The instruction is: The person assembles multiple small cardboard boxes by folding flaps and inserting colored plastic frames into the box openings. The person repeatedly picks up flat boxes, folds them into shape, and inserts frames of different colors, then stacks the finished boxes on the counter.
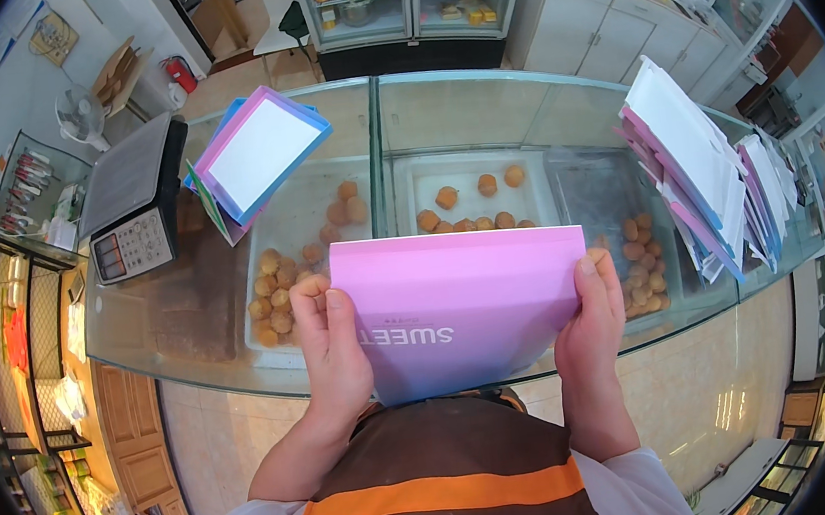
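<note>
A pink-to-blue paper carton [461, 288] with pale lettering is held up in front of my brown apron, above the near edge of the glass display counter [463, 111]. Its left side is gripped by my left hand [332, 351], fingers curled behind and thumb on the front. My right hand [589, 324] pinches the right side in the same manner. Whether the carton is flat or partly unfolded is hard to tell. Under the glass, round brown pastries [275, 292] lie in white trays [557, 192], some of them hidden behind the carton.
On the counter's left stand a digital scale [131, 212] and a small pile of pink and blue cartons [266, 157]. A taller, leaning pile of flat cartons [684, 164] occupies the right end. Beyond the counter are a glass-door fridge [406, 7] and white cabinets [599, 27].
</note>
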Demonstrator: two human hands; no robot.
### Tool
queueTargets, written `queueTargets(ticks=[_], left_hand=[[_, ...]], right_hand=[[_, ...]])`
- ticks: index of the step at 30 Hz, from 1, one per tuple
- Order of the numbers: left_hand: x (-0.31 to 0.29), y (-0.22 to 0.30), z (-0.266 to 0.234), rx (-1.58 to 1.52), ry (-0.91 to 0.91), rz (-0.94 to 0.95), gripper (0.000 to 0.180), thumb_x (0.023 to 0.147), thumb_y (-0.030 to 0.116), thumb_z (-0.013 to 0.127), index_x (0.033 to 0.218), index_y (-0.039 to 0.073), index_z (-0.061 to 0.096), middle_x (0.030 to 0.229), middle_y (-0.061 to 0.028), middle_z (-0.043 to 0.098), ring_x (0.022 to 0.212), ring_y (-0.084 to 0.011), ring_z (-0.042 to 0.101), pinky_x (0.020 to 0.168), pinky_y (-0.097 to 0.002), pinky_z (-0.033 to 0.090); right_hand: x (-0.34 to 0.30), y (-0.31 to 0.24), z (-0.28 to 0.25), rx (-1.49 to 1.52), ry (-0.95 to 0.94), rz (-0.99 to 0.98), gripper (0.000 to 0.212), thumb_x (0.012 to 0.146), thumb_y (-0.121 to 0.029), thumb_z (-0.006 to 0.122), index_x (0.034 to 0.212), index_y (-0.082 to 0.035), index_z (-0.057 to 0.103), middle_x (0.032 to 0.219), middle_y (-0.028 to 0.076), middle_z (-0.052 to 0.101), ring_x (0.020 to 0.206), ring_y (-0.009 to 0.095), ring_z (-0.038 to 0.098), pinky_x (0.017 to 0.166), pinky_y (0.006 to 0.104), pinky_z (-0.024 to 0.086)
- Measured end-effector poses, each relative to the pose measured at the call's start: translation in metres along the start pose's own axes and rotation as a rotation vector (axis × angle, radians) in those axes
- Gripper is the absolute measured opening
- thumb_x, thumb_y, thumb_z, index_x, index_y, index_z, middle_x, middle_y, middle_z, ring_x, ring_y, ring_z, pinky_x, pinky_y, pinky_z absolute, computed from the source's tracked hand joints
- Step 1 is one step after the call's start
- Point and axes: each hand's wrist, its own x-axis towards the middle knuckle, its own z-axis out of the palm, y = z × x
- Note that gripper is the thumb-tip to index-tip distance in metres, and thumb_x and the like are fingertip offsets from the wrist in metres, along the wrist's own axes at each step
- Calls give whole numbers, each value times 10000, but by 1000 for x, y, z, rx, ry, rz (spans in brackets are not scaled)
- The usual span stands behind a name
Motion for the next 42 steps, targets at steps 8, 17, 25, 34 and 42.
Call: queueTargets(ticks=[8, 17, 25, 34, 42], left_hand=[[10, 17, 10, -83, 33, 86, 185, 1132, 214, 520, 1206, 46, 531, 1067, -30, 629, 945, -60, 554, 875, -244, 457], [35, 32, 7, -217, 56, 47, 190, 1084, 202, 619, 1063, 15, 649, 977, -34, 702, 909, -75, 624, 857, -249, 490], [78, 40, -8, -469, -122, 54, 152, 1066, 162, 641, 1059, 11, 660, 950, -20, 697, 853, -57, 610, 802, -233, 480], [54, -58, -95, 726, -1136, 311, 98, 940, 138, 736, 988, 78, 676, 897, -73, 690, 893, -260, 652, 1086, -477, 413], [30, -100, -82, 920, -961, 322, 122, 900, 68, 752, 988, 106, 676, 1007, -62, 677, 945, -286, 651, 997, -437, 447]], right_hand=[[-6, -7, 4, -48, 6, -193, 128, 1118, -188, 536, 1065, -74, 554, 1001, -9, 582, 923, 71, 494, 893, 267, 424], [20, -17, 13, 176, -103, -160, 161, 1067, -119, 636, 1114, 26, 688, 1053, 71, 730, 938, 89, 637, 866, 268, 505], [53, -36, 19, 167, -310, -219, 228, 1074, -186, 631, 1105, 24, 713, 1007, 61, 745, 952, 114, 674, 893, 295, 520], [59, 48, -72, -1076, -1258, -282, 66, 931, -143, 778, 997, -139, 773, 897, 41, 721, 938, 261, 681, 1095, 431, 420], [47, 103, -81, -1110, -1006, -477, 431, 860, 16, 742, 1263, -133, 702, 906, 32, 682, 853, 244, 651, 908, 399, 417]])
